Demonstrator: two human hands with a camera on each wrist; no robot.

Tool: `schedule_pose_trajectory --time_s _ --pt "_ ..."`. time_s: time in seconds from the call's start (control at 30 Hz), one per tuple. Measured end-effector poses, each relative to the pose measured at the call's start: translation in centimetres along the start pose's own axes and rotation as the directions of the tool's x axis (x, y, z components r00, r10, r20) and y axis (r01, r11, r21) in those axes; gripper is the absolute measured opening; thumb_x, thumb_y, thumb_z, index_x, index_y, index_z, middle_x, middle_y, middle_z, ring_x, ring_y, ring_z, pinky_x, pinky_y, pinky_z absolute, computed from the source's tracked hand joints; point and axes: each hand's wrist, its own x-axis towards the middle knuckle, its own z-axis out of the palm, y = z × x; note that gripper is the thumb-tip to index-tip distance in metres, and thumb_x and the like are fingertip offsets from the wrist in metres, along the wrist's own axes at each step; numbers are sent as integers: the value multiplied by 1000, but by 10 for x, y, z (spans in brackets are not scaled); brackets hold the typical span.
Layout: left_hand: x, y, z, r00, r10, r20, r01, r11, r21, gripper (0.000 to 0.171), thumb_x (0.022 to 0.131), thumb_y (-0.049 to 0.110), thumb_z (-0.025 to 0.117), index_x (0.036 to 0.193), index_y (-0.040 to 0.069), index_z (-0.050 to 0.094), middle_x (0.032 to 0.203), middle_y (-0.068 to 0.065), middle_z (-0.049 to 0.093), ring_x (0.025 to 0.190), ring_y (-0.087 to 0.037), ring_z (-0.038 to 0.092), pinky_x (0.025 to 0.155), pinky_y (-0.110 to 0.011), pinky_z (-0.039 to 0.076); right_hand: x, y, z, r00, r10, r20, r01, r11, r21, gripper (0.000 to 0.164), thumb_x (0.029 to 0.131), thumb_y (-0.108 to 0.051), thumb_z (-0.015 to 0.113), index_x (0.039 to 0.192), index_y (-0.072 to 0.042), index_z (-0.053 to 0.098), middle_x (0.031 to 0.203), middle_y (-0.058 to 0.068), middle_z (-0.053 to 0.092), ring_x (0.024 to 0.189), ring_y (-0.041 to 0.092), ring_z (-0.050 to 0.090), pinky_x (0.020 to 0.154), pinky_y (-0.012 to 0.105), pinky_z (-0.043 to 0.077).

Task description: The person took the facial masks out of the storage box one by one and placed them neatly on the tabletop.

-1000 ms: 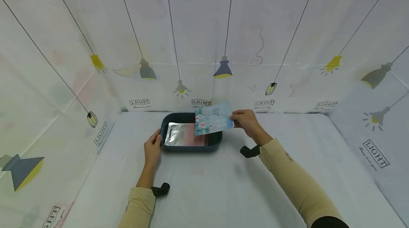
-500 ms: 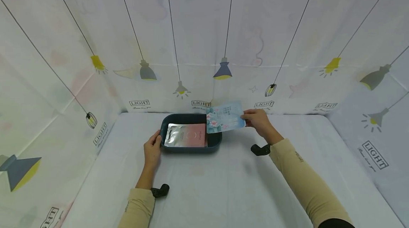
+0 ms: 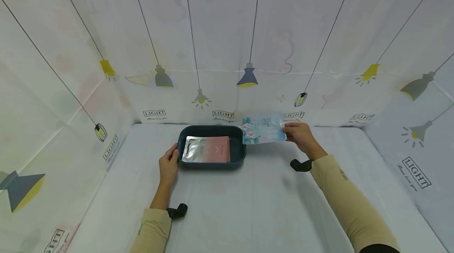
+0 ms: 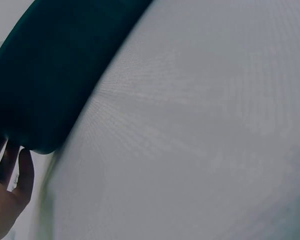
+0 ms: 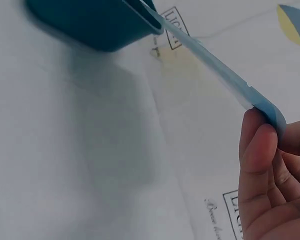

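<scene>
My right hand [image 3: 299, 136] pinches the right edge of a light blue sheet mask packet [image 3: 264, 129] printed with flowers. Raised just right of the dark teal tray [image 3: 237, 147], the packet has its left end at the tray's right rim in the head view. Seen edge-on in the right wrist view, the thin packet [image 5: 225, 72] slants down to my thumb and fingertips. Inside the tray lies a silver and pink sheet mask packet [image 3: 209, 149]. My left hand [image 3: 168, 168] rests with thumb and fingertips against the tray's left end; the left wrist view shows them touching its outer wall [image 4: 55, 75].
A white cloth covers the table [image 3: 227, 209]. Right behind its far edge hangs a white curtain [image 3: 213, 28] printed with lamps, which also runs along both sides. A black wrist mount [image 3: 300, 165] sits at my right wrist, another at my left.
My right hand has moved right with the blue packet, from over the tray to beside its right rim. More of the pink packet and tray shows. My left hand has stayed put.
</scene>
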Motion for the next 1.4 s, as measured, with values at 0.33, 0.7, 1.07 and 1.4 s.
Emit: schedule_pose_trajectory --time_s 0.33,0.7,1.07,1.4 --pt "-1 0 -1 1000 3 -1 -3 1000 -11 41 104 21 47 140 1 50 146 -15 50 138 -25 44 97 -7 42 0 17 -12 1000 18 -2 -18 998 63 47 97 -11 59 137 9 45 91 -10 63 78 5 62 72 18 54" --pt "-11 27 -5 999 -27 24 27 1000 1 40 103 12 46 139 -5 48 145 -22 48 139 -31 42 101 -12 41 13 41 -13 994 97 -41 -93 992 87 47 95 -10 60 136 10 47 80 -10 64 74 6 60 67 19 53" --pt "-5 12 -3 999 -19 28 21 998 -61 41 104 13 45 140 -5 47 147 -23 46 138 -32 42 85 2 41 22 58 -1 989 137 -46 -134 989 70 48 95 -11 60 137 7 46 88 -5 62 74 7 60 67 20 54" --pt "1 -3 1 1000 7 -11 -7 1000 -11 41 104 21 45 140 3 50 146 -15 50 137 -25 45 96 -6 42 31 64 2 987 148 -56 -147 989 18 47 96 -11 59 138 7 47 95 -1 61 76 8 58 67 20 53"
